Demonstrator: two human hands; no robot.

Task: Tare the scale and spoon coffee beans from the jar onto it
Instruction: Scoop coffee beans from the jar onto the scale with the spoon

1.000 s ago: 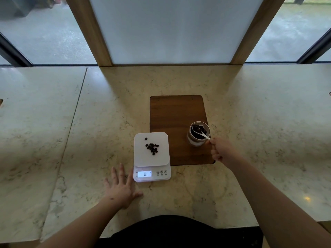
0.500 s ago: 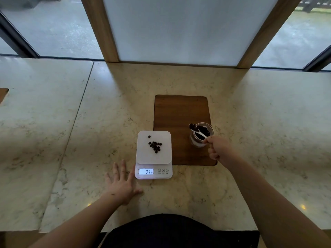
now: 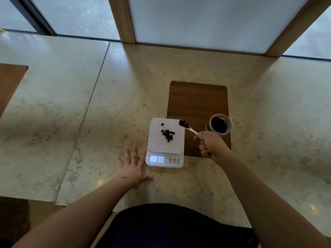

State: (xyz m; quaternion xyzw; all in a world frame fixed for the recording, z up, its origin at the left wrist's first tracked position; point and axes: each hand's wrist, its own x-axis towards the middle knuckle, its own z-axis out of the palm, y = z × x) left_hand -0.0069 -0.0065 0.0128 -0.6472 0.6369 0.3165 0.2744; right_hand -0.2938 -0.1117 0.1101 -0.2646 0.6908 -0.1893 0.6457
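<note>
A white scale (image 3: 155, 145) sits on the marble counter, its lit display reading 0.11. Several coffee beans (image 3: 167, 135) lie in a small pile on its platform. My right hand (image 3: 211, 145) grips a white spoon (image 3: 190, 129) loaded with beans, the bowl hovering over the platform's upper right corner. The open glass jar (image 3: 218, 124) of beans stands on a wooden board, just right of the spoon. My left hand (image 3: 133, 167) lies flat on the counter with fingers spread, touching the scale's left front corner.
The dark wooden board (image 3: 197, 102) lies behind and right of the scale. Another wooden piece (image 3: 9, 83) shows at the far left edge. A seam (image 3: 93, 97) splits the marble counter. Window frames and wooden posts rise at the back.
My right hand has lifted the spoon out of the jar with beans and carried it left over the scale's corner. My left hand has stayed flat beside the scale.
</note>
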